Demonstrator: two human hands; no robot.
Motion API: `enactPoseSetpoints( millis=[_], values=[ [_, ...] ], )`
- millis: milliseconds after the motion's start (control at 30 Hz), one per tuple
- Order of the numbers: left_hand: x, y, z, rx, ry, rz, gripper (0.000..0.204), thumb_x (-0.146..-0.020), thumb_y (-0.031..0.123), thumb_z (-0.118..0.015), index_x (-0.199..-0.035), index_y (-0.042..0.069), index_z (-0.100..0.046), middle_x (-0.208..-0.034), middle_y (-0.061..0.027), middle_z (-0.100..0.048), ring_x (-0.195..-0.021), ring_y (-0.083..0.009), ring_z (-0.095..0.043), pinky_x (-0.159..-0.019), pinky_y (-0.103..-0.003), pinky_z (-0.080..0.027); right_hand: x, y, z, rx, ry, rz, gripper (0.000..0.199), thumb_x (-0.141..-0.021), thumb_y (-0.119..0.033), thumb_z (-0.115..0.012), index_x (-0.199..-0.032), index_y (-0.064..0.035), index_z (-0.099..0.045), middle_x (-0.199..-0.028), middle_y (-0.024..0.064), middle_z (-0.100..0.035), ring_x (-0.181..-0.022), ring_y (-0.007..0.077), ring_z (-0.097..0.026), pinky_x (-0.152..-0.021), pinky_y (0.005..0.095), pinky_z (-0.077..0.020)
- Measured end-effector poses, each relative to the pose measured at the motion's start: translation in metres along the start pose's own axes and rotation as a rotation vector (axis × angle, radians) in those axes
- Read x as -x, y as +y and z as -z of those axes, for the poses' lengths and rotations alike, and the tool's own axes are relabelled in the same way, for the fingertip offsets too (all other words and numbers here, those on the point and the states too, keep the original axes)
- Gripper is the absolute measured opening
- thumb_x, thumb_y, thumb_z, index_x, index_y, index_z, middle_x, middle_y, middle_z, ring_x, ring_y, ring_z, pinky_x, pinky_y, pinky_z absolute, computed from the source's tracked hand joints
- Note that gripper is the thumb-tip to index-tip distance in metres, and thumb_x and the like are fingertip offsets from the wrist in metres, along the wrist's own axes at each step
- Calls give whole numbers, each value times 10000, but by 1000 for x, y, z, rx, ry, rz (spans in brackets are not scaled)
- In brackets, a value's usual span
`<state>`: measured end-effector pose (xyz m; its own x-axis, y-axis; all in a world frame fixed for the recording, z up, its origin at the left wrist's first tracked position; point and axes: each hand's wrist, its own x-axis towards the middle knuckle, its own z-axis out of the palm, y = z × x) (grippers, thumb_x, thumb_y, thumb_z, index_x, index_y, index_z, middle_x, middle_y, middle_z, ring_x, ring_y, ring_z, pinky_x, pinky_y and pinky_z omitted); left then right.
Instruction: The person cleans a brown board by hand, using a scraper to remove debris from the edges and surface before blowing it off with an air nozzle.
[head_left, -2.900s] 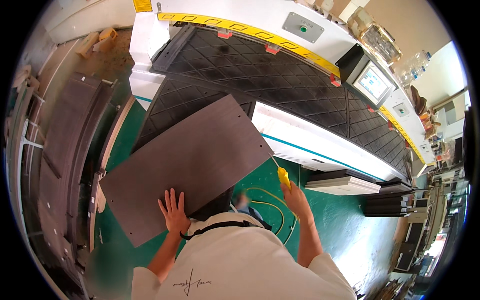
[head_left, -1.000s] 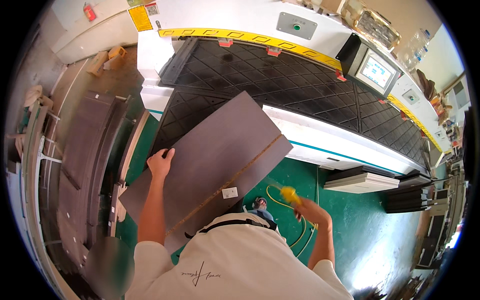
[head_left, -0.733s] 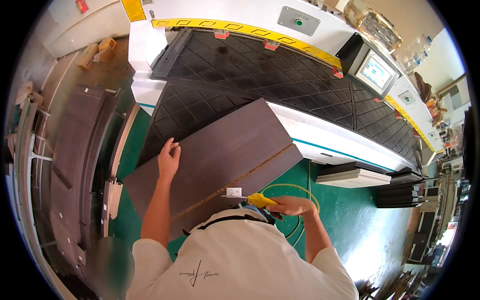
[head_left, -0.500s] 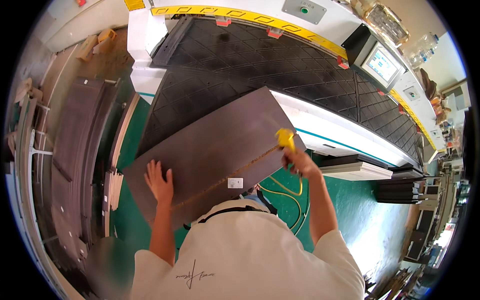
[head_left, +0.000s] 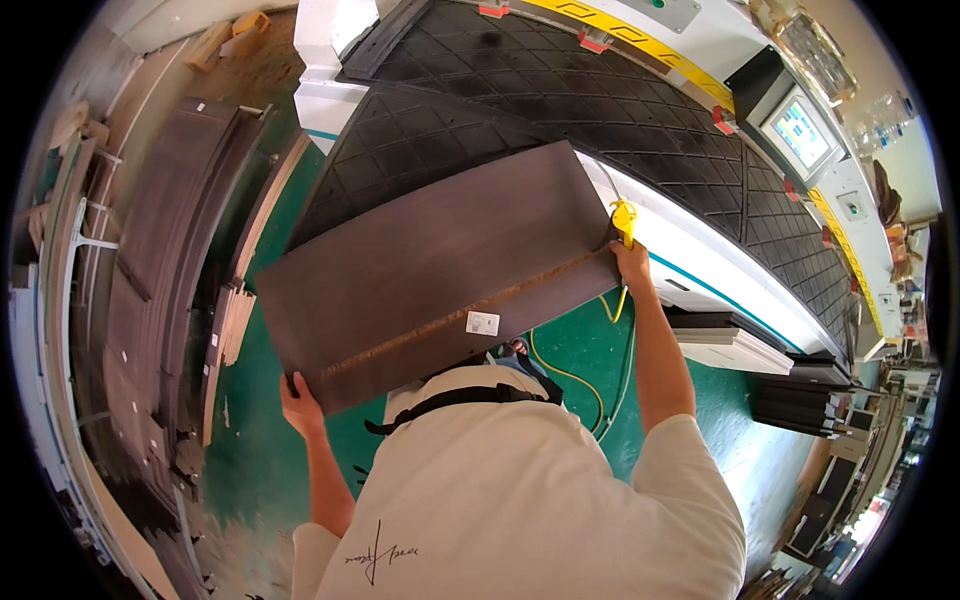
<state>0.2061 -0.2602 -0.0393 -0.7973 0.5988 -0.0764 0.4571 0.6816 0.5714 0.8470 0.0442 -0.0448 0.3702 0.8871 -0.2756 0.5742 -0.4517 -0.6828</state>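
A dark brown board (head_left: 440, 225) lies tilted in front of me, its far part on the black grooved machine bed (head_left: 450, 125) and its near part out over the floor. A groove with light brown dust (head_left: 430, 325) runs along it, and a white label (head_left: 482, 323) sits near its front edge. My left hand (head_left: 302, 408) is closed on the near left corner. At the right end, my right hand (head_left: 632, 265) is closed on the board's edge. A yellow air blow gun (head_left: 624, 220) sticks up from that same hand, its hose hanging below.
A white machine with a yellow strip (head_left: 650, 50) and a screen (head_left: 802, 130) stands beyond the bed. Stacked boards (head_left: 735, 345) are at right. Long brown panels (head_left: 165, 270) lean at left. A yellow hose (head_left: 570, 375) loops over the green floor (head_left: 560, 330).
My left hand has gone from lying flat on the board to gripping its near left corner. My right hand, with the air gun, has moved right onto the board's edge. The board has turned slightly.
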Motion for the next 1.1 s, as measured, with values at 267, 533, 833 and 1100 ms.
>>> enactPoseSetpoints(
  millis=[267, 533, 833, 1100],
  values=[
    [-11, -11, 9, 376, -169, 134, 674, -1025, 436, -647, -1518, 11, -474, -1455, -194, -582, -1292, -314, -595, -1026, -427, -511, -2, 2, 14, -99, -179, -82, 490, -932, -314, -717, -1324, -28, -643, -1046, 81, -684, -915, 183, -599, -843, 336, -480],
    [-8, -6, 4, 479, -107, 176, 634, -1030, 361, -660, -1502, -22, -481, -1470, -194, -569, -1308, -297, -582, -1047, -403, -493, -17, 20, 12, -179, -200, -95, 534, -920, -255, -737, -1397, -47, -618, -1052, 45, -673, -925, 170, -591, -854, 323, -476],
    [-19, -13, -1, 489, -110, 136, 579, -1015, 296, -696, -1438, -59, -523, -1443, -172, -590, -1268, -245, -593, -1053, -369, -480, -1, 16, 12, -211, -152, -164, 577, -922, -255, -754, -1445, -69, -596, -1165, 59, -676, -1032, 165, -597, -940, 309, -464],
    [-72, -12, 8, 320, -268, 196, 706, -1016, 448, -653, -1477, -52, -464, -1446, -180, -581, -1258, -285, -591, -1058, -402, -462, 12, 23, 12, -186, -140, -146, 569, -935, -262, -721, -1444, -45, -586, -1162, 91, -686, -1001, 173, -627, -924, 315, -487]
  ],
)
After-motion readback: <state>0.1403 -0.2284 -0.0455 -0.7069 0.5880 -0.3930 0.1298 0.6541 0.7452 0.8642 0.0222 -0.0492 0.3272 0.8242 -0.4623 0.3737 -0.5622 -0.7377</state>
